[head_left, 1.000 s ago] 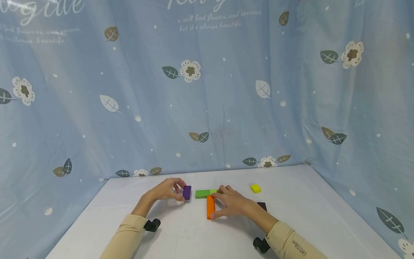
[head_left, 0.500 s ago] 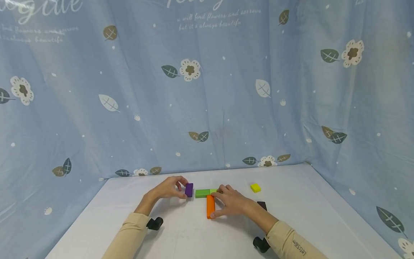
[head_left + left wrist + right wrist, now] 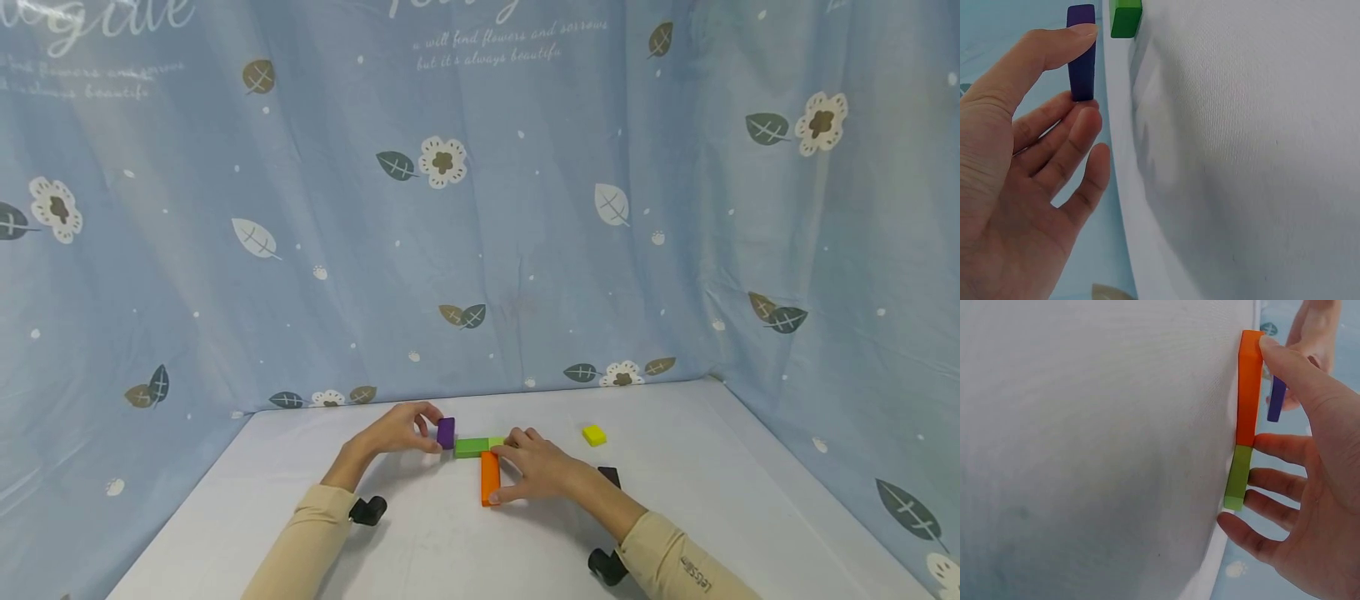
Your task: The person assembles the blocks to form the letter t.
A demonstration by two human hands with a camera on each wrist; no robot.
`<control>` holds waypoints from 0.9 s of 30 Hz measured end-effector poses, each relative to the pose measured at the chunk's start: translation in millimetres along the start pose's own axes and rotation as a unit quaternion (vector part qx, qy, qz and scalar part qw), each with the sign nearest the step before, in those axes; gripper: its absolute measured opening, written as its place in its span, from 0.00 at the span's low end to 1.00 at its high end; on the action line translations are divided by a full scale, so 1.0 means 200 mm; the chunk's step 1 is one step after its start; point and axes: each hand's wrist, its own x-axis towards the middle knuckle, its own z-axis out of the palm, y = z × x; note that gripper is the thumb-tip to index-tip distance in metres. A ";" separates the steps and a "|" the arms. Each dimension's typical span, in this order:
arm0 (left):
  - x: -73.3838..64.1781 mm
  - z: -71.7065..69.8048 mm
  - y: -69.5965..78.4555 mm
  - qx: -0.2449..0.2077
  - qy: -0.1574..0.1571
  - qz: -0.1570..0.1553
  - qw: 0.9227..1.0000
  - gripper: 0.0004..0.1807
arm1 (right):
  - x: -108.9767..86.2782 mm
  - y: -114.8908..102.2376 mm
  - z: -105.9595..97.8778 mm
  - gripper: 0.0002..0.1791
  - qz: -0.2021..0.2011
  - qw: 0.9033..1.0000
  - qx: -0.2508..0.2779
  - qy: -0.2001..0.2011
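Observation:
My left hand (image 3: 400, 429) pinches a purple block (image 3: 446, 433) between thumb and fingertips, as the left wrist view also shows. The purple block stands upright at the left end of a green block (image 3: 471, 448), raised off the table. My right hand (image 3: 542, 468) spans an orange block (image 3: 490, 479), thumb at its near end and index finger at its far end. Its other fingers lie against a light green block (image 3: 1239, 475), which they partly cover in the head view. The orange block meets the green row from the near side.
A small yellow block (image 3: 594, 435) lies to the right on the white table (image 3: 720, 500). A black piece (image 3: 609, 477) shows partly behind the right wrist. Dark wrist devices jut from both sleeves. A blue patterned curtain (image 3: 517, 250) hangs at the table's back edge.
My left hand has carried the purple block right and a little up, right up to the green block's left end. My right hand and the blocks by it have stayed put.

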 end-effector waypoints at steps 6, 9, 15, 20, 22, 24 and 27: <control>0.02 0.02 0.01 0.000 0.006 -0.007 1.000 0.29 | 0.00 0.00 0.00 0.46 0.000 1.000 0.001 -0.004; 0.04 0.02 0.01 0.001 0.008 -0.010 1.000 0.29 | 0.00 0.00 0.00 0.46 0.002 1.000 0.003 -0.006; 0.07 0.04 0.01 0.003 0.009 -0.007 1.000 0.28 | 0.00 0.00 -0.01 0.46 0.001 1.000 0.002 -0.003; 0.09 0.04 0.01 0.001 0.007 -0.006 1.000 0.29 | 0.00 0.00 -0.01 0.46 -0.002 1.000 -0.001 -0.003; 0.10 0.04 0.02 0.000 0.008 -0.006 1.000 0.29 | 0.00 0.00 -0.01 0.46 -0.002 1.000 -0.001 -0.004; 0.10 0.04 0.02 0.000 0.009 -0.007 1.000 0.29 | 0.00 0.00 -0.01 0.46 0.000 1.000 -0.001 -0.005; 0.11 0.04 0.03 -0.001 0.011 -0.011 1.000 0.30 | 0.00 0.00 -0.01 0.46 -0.001 1.000 -0.002 -0.007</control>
